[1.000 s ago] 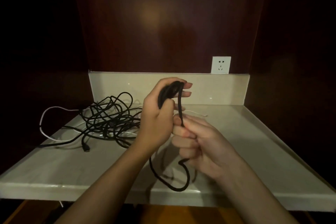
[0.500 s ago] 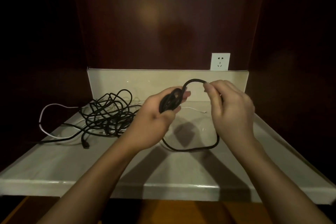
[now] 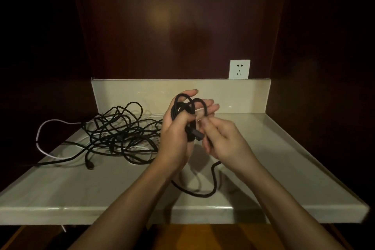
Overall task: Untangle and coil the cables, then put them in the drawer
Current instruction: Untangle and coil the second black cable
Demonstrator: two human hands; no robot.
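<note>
1. A small coil of black cable [image 3: 183, 107] is held upright in the left hand [image 3: 178, 128], its loops wrapped over the extended fingers and pinned by the thumb, above the middle of the pale tabletop [image 3: 274, 158]
2. The free strand of the same cable is pinched between thumb and curled fingers of the right hand [image 3: 220, 138], just beside the left; a dark plug end [image 3: 197, 135] is seen between the two hands
3. Below the wrists, the slack of the cable is seen hanging in a loop [image 3: 205, 191] that reaches the tabletop near its front edge
4. A tangled heap of black cables [image 3: 119, 130] is left lying on the left half of the tabletop, with a white cable [image 3: 43, 138] threaded through it and arching out over the left edge
5. A white wall socket [image 3: 239, 69] is mounted above the back rim at the right; no brand or writing can be read on it or on any cable
6. Dark wood panelling [image 3: 182, 16] is seen behind and at both sides
</note>
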